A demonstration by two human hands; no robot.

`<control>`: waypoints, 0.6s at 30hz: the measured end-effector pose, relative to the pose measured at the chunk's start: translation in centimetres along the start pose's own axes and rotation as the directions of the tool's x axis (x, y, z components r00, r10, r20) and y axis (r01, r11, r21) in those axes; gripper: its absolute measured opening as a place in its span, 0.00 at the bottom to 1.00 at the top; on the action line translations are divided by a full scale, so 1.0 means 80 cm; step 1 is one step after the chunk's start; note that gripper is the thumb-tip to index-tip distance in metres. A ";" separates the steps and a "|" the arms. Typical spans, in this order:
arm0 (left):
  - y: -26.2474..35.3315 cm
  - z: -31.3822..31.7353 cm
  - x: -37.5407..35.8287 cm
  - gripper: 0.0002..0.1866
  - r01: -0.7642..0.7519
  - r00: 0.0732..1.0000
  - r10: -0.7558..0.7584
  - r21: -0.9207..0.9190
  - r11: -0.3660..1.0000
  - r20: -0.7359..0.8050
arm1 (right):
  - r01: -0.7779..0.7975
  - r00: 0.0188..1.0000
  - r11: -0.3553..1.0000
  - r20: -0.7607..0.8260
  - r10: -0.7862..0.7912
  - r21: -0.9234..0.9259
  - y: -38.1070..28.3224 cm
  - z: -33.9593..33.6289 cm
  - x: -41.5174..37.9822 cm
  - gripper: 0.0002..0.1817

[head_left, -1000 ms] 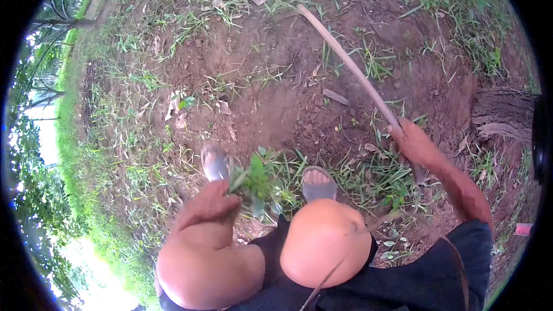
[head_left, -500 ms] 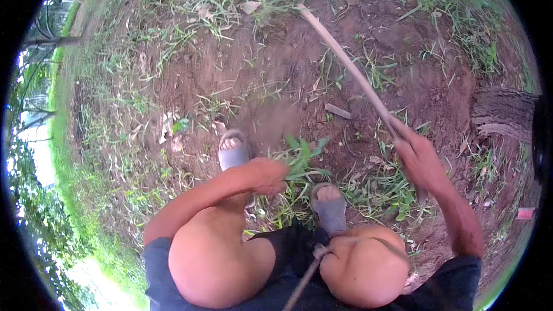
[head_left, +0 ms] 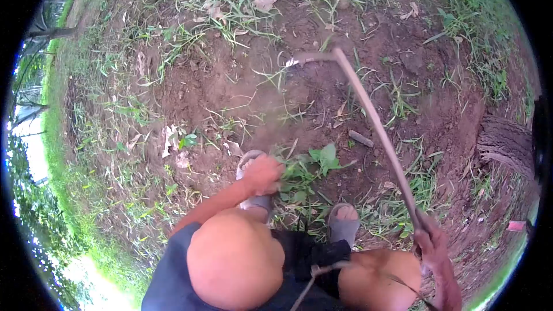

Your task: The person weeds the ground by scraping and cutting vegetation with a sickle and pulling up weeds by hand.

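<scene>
My left hand (head_left: 264,175) is closed on a bunch of green weeds (head_left: 296,175), just above the left sandalled foot. At the lower right, my right hand (head_left: 432,243) wraps round the lower end of a long wooden handle (head_left: 377,124). A thin curved metal blade (head_left: 311,57) sticks out to the left from the handle's far end, over bare brown soil. Broad green leaves (head_left: 327,158) stand out from the weeds between the two feet.
A thick brown log (head_left: 507,144) lies at the right edge, with a small red object (head_left: 516,226) below it. A short stick (head_left: 361,138) lies right of the weeds. Grey sandals (head_left: 344,224) are on the feet. Grass tufts and dry leaves dot the soil.
My right hand has moved down towards the body, pulling the handle with it, and the blade now shows. My left hand has shifted slightly left with the weeds.
</scene>
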State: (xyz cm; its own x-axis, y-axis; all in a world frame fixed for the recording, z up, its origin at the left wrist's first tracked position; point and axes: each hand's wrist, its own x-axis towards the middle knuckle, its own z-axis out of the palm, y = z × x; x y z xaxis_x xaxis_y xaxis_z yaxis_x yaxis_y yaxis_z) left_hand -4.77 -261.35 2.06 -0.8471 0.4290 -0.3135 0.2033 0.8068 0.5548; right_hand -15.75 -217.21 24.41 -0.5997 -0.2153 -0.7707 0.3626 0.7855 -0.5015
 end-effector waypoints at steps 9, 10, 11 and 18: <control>-0.021 -0.001 -0.003 0.22 -0.073 0.995 0.063 -0.125 0.989 -0.082 | 0.391 0.912 0.905 -0.065 -0.405 -0.166 -0.202 0.063 0.185 0.30; -0.030 0.003 -0.004 0.22 -0.084 0.992 0.071 -0.134 0.987 -0.103 | 0.326 0.943 0.938 -0.025 -0.331 -0.119 -0.186 0.060 0.168 0.31; -0.028 0.002 -0.005 0.22 -0.083 0.991 0.066 -0.145 0.986 -0.118 | 0.254 0.967 0.964 0.016 -0.254 -0.077 -0.169 0.058 0.150 0.32; -0.030 0.008 0.002 0.20 -0.044 0.997 0.028 -0.220 0.974 -0.075 | 0.029 0.999 0.983 0.037 -0.022 -0.180 -0.040 0.031 0.021 0.32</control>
State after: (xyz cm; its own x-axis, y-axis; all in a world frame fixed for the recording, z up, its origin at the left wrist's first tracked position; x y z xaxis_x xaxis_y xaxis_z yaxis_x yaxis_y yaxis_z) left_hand -5.03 -262.94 0.18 -0.8756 0.4200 -0.2387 0.1277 0.6778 0.7241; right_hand -16.11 -221.49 23.75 -0.5806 -0.2543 -0.7734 0.2112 0.8704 -0.4448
